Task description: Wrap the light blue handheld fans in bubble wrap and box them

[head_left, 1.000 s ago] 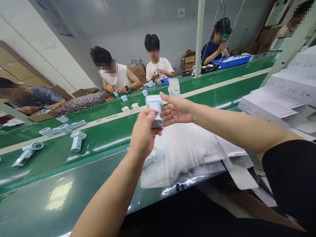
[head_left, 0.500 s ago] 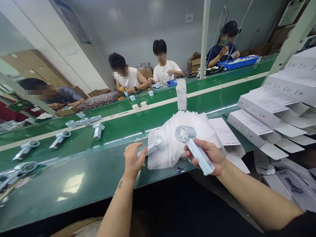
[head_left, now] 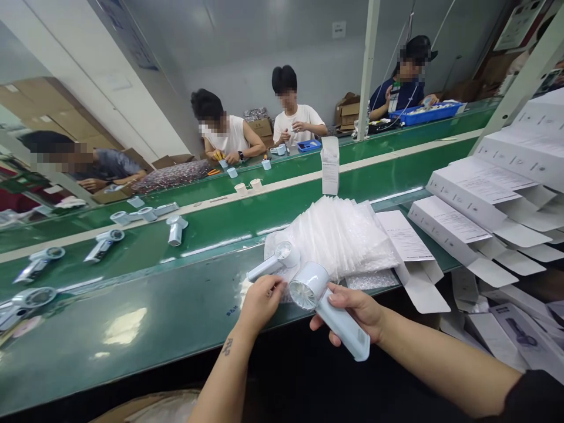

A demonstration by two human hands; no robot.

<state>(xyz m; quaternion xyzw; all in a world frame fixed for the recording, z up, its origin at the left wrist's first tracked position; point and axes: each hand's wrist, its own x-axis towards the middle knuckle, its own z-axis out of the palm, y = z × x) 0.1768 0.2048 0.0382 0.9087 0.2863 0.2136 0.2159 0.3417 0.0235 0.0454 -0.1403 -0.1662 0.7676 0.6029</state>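
Note:
My right hand (head_left: pixel 359 308) is wrapped round the handle of a pale blue handheld fan (head_left: pixel 309 284), its round bladed head tilted toward the lower left. Close to that head is my left hand (head_left: pixel 261 302), fingers curled together at the front edge of the bubble-wrap bags (head_left: pixel 339 241); what is between its fingertips, if anything, is hidden. Just behind the left hand, a second handheld fan (head_left: pixel 267 265) rests with its head on the bags. The bags lie fanned out in an overlapping pile on the green bench (head_left: pixel 176 305).
Several handheld fans (head_left: pixel 104 244) lie on the green conveyor (head_left: pixel 220 228) at left. A narrow white box (head_left: pixel 330 167) stands behind the bags. Open white cartons (head_left: pixel 458 223) are stacked at right, with printed boxes (head_left: pixel 513 326) below. Several co-workers sit across the belt.
My right hand has brought its fan lower and toward me, turning the bladed head downward. The left hand has moved right and down to the bags' edge, its spread fingers now curled together.

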